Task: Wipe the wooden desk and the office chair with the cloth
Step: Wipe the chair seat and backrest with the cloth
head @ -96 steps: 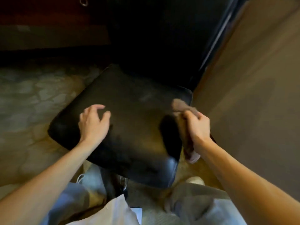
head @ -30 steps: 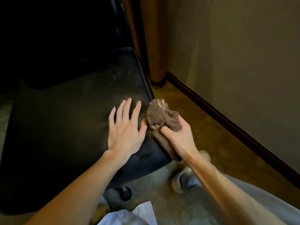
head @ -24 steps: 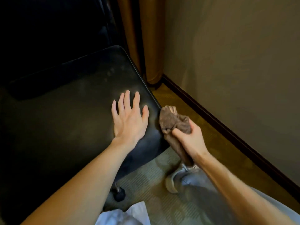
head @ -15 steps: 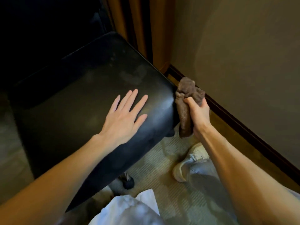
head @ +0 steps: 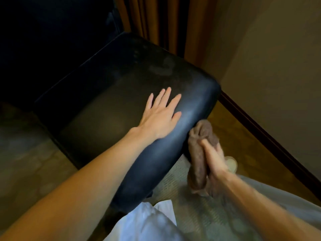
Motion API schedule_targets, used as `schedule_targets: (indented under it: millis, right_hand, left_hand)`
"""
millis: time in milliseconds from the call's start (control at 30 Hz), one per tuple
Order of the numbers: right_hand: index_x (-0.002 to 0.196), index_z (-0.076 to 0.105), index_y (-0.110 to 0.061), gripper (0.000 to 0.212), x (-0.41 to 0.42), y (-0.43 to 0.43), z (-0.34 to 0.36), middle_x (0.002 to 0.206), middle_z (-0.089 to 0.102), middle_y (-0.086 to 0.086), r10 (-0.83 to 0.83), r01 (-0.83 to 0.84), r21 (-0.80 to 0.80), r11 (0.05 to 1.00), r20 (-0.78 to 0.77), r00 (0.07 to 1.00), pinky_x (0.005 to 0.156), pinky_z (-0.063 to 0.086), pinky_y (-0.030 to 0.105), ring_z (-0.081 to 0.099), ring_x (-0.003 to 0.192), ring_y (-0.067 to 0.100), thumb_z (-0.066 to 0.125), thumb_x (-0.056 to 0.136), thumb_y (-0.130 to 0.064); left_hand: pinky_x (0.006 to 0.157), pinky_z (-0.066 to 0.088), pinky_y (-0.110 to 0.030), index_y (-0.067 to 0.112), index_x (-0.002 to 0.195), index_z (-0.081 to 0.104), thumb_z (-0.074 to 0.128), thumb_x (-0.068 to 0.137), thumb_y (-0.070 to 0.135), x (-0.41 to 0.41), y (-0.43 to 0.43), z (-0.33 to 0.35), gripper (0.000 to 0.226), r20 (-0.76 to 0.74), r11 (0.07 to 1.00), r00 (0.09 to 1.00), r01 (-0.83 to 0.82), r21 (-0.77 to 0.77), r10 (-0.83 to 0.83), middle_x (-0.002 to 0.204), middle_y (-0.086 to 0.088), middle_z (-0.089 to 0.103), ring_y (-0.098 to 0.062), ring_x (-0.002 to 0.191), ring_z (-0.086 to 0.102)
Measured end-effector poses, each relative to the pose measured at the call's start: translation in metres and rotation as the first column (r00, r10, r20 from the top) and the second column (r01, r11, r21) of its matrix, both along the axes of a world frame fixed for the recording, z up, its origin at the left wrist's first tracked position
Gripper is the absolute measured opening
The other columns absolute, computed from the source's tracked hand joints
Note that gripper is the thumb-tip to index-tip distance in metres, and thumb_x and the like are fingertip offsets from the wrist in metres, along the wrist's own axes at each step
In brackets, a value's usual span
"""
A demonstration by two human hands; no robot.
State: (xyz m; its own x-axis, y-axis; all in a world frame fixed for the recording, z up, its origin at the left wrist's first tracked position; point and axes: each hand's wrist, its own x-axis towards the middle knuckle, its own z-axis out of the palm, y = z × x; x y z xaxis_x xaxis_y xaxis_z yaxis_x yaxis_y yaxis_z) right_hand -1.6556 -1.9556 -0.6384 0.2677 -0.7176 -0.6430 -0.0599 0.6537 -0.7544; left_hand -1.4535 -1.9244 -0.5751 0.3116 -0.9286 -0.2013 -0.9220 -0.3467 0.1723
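Right hand (head: 212, 157) grips the bunched cloth (head: 199, 153) against the chair seat (head: 121, 80) edge (left hand (head: 160, 115) flat on top).

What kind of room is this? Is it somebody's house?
Probably a hotel room or an office corner, though I can't be sure. There's a black padded office chair, patterned carpet on the floor, and long orange-brown curtains hanging beside a plain wall with dark skirting.

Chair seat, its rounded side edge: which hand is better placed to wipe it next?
Right. The right hand grips the cloth right beside that edge of the chair seat; the left hand lies flat on top, holding nothing.
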Motion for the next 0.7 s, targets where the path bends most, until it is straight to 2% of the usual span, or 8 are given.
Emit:
schedule_targets:
  millis: [133,200,300,367,467,567,633,700]
  right_hand:
    - [0.147,0.048,-0.033,0.072,0.031,-0.043,0.004,0.135,0.067,0.004,-0.069,0.061,0.068,0.996,0.125,0.990,0.109,0.048,0.053,0.065,0.121,0.025,0.075,0.082,-0.048]
    - [0.148,0.046,-0.033,0.064,0.042,-0.041,0.002,0.135,0.066,0.004,-0.122,0.117,0.056,0.992,0.118,0.985,0.107,0.050,0.051,0.065,0.121,0.026,0.070,0.090,-0.047]
    - [0.145,0.050,-0.029,0.051,0.038,-0.011,0.000,0.135,0.066,0.003,-0.145,0.139,0.075,0.988,0.085,0.986,0.107,0.049,0.048,0.063,0.124,0.025,0.064,0.099,-0.043]
    - [0.138,0.058,-0.025,0.046,0.032,0.020,-0.004,0.130,0.070,0.005,-0.156,0.143,0.141,0.980,0.087,0.984,0.109,0.049,0.047,0.066,0.121,0.024,0.067,0.097,-0.043]
    - [0.134,0.064,-0.023,0.057,0.022,0.082,-0.007,0.122,0.075,0.003,-0.163,0.132,0.254,0.958,0.103,0.981,0.107,0.052,0.047,0.071,0.114,0.020,0.076,0.085,-0.049]
    - [0.126,0.066,-0.023,0.028,-0.001,0.119,0.007,0.113,0.078,0.002,-0.033,0.015,0.301,0.953,0.056,0.998,0.096,0.058,0.042,0.074,0.104,0.018,0.064,0.099,-0.031]
    - [0.126,0.066,-0.020,0.027,-0.021,0.118,0.016,0.111,0.077,0.012,0.112,-0.110,0.273,0.956,0.008,0.994,0.091,0.060,0.050,0.074,0.104,0.032,0.065,0.099,-0.023]
    - [0.129,0.065,-0.018,0.033,-0.034,0.102,0.028,0.106,0.077,0.018,0.155,-0.140,0.184,0.973,-0.070,0.985,0.079,0.063,0.049,0.075,0.095,0.037,0.068,0.097,-0.026]
  left_hand:
    - [0.128,0.005,-0.050,0.027,0.164,0.020,0.021,0.105,0.055,0.003,0.094,0.000,0.065,0.158,0.999,0.986,0.049,-0.008,-0.047,0.172,-0.005,0.013,-0.021,0.159,0.007]
    - [0.128,0.007,-0.051,0.032,0.163,0.019,0.015,0.104,0.058,0.009,0.117,-0.005,0.065,0.173,0.999,0.984,0.036,-0.004,-0.035,0.171,-0.003,0.015,-0.021,0.159,0.009]
    - [0.127,0.009,-0.053,0.034,0.162,0.024,0.021,0.105,0.053,0.008,0.112,-0.018,0.060,0.193,0.999,0.981,0.014,-0.052,-0.004,0.170,-0.005,0.019,-0.023,0.158,0.014]
    - [0.126,0.012,-0.054,0.031,0.162,0.026,0.025,0.105,0.050,0.003,0.101,-0.024,0.059,0.223,0.997,0.975,0.019,-0.076,-0.002,0.170,-0.007,0.021,-0.025,0.157,0.016]
    - [0.124,0.016,-0.056,0.030,0.161,0.028,0.028,0.105,0.048,0.000,0.092,-0.024,0.059,0.219,0.994,0.975,-0.008,-0.108,0.032,0.169,-0.009,0.023,-0.027,0.157,0.019]
    - [0.124,0.017,-0.057,0.029,0.161,0.028,0.027,0.106,0.048,-0.006,0.084,-0.026,0.059,0.214,0.992,0.974,-0.044,-0.118,0.069,0.169,-0.010,0.024,-0.028,0.156,0.019]
    - [0.125,0.013,-0.056,0.029,0.162,0.026,0.027,0.106,0.049,-0.012,0.080,-0.023,0.059,0.182,0.988,0.977,-0.084,-0.127,0.107,0.170,-0.010,0.021,-0.028,0.157,0.016]
    - [0.126,0.006,-0.054,0.030,0.163,0.021,0.028,0.108,0.049,-0.014,0.081,-0.013,0.059,0.081,0.986,0.989,-0.117,-0.116,0.127,0.172,-0.009,0.012,-0.026,0.159,0.007]
